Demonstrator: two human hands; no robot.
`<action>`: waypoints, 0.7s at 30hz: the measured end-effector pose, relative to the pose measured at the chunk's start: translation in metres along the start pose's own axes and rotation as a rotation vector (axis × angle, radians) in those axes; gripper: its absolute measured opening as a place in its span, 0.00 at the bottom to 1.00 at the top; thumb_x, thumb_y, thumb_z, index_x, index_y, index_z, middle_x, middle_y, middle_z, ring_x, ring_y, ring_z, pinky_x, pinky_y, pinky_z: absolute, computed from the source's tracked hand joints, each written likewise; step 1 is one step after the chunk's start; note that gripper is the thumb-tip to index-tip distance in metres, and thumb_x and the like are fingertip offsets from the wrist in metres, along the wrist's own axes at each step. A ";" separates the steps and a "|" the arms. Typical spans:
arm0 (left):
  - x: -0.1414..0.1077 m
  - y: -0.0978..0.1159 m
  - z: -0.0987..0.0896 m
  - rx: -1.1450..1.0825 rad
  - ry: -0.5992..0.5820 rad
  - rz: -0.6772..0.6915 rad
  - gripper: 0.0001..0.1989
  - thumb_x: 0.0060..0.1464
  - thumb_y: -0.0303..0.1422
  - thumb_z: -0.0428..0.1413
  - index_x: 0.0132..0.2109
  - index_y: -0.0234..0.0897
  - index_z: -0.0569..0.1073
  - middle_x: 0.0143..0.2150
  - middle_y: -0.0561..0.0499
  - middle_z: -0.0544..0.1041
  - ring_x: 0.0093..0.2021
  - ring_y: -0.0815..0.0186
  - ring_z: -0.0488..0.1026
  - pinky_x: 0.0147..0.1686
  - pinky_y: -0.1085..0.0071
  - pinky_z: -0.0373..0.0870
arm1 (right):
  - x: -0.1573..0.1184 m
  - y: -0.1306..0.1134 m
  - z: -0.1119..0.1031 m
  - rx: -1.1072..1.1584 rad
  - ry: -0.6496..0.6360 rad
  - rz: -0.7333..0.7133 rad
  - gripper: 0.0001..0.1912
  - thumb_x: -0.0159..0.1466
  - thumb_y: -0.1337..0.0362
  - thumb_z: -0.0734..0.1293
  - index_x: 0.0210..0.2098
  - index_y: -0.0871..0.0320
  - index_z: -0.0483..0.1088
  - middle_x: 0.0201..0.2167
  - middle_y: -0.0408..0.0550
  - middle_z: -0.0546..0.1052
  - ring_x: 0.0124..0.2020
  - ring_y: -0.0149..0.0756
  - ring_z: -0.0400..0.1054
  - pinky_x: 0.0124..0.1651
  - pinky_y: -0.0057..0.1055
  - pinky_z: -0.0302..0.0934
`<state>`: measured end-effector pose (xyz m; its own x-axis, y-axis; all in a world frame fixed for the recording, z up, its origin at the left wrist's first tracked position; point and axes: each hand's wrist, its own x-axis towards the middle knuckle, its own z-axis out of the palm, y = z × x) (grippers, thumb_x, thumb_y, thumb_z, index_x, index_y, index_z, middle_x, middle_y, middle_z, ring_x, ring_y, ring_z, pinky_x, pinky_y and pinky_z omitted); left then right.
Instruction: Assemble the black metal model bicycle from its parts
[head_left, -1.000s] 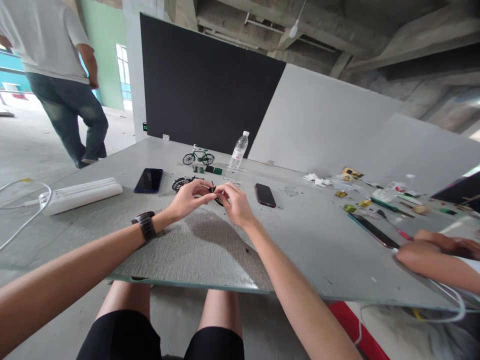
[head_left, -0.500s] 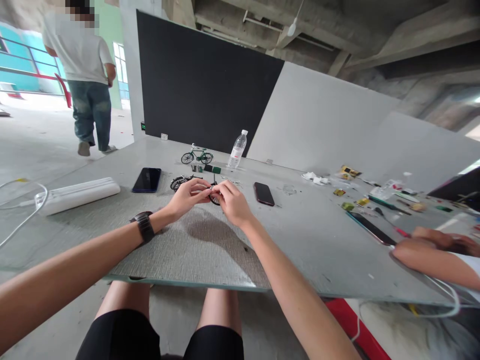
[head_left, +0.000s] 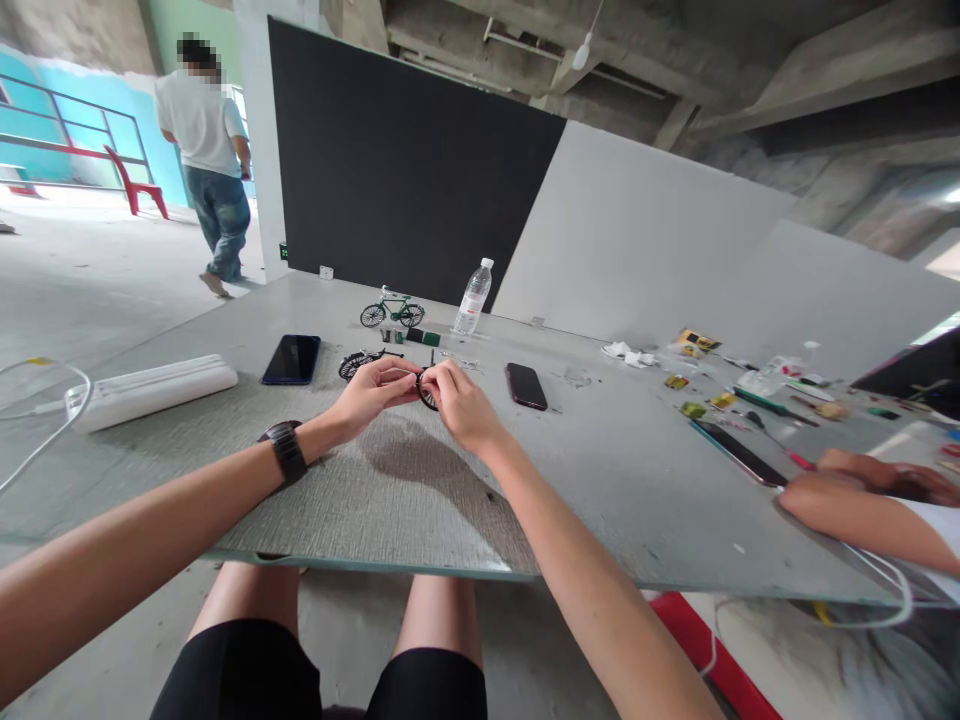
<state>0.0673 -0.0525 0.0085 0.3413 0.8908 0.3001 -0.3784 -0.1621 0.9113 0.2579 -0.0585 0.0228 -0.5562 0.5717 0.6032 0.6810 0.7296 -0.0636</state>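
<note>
Over the near half of the table, my left hand [head_left: 373,393] and my right hand [head_left: 463,408] meet with fingers closed on a small black spoked model wheel [head_left: 428,392]. Much of the wheel is hidden by my fingers. Just behind my left hand lie black model bicycle parts [head_left: 358,363], partly covered. Farther back stands a green model bicycle [head_left: 392,310] with two black wheels. Between it and my hands are small green and black pieces [head_left: 423,337]. Some thin pale pieces [head_left: 461,362] lie behind my right hand.
A dark phone [head_left: 292,359] and a white power strip [head_left: 154,392] lie left; another phone [head_left: 526,386] lies right. A water bottle [head_left: 472,298] stands by the partition [head_left: 412,150]. Far right, a co-worker's arm [head_left: 862,510] rests near scattered parts and a tablet-like device [head_left: 739,453].
My fingers have shifted slightly around the wheel, both hands staying in nearly the same place. The person in the background has walked farther away and to the right, uncovering a red chair.
</note>
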 end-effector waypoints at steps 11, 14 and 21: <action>0.000 0.002 0.000 0.032 0.011 0.007 0.11 0.55 0.35 0.64 0.41 0.32 0.74 0.42 0.45 0.81 0.44 0.63 0.79 0.55 0.59 0.73 | 0.000 -0.001 0.002 0.085 0.005 0.065 0.09 0.74 0.63 0.54 0.44 0.54 0.64 0.42 0.52 0.70 0.41 0.39 0.65 0.39 0.34 0.61; 0.001 0.001 0.001 0.061 0.011 0.027 0.12 0.56 0.36 0.63 0.43 0.32 0.74 0.43 0.45 0.81 0.44 0.63 0.79 0.55 0.60 0.73 | -0.001 0.001 0.003 0.091 0.020 0.058 0.09 0.74 0.64 0.54 0.43 0.55 0.64 0.42 0.51 0.69 0.40 0.39 0.65 0.40 0.34 0.61; 0.001 -0.002 0.003 0.131 0.026 0.064 0.15 0.55 0.37 0.63 0.45 0.32 0.74 0.45 0.43 0.82 0.46 0.61 0.79 0.55 0.57 0.73 | 0.001 0.000 0.005 0.110 0.065 0.090 0.09 0.73 0.64 0.54 0.43 0.55 0.64 0.41 0.52 0.69 0.40 0.39 0.65 0.43 0.37 0.63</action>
<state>0.0709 -0.0525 0.0074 0.2972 0.8872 0.3529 -0.2824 -0.2713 0.9201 0.2553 -0.0560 0.0195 -0.4602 0.6139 0.6414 0.6687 0.7149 -0.2044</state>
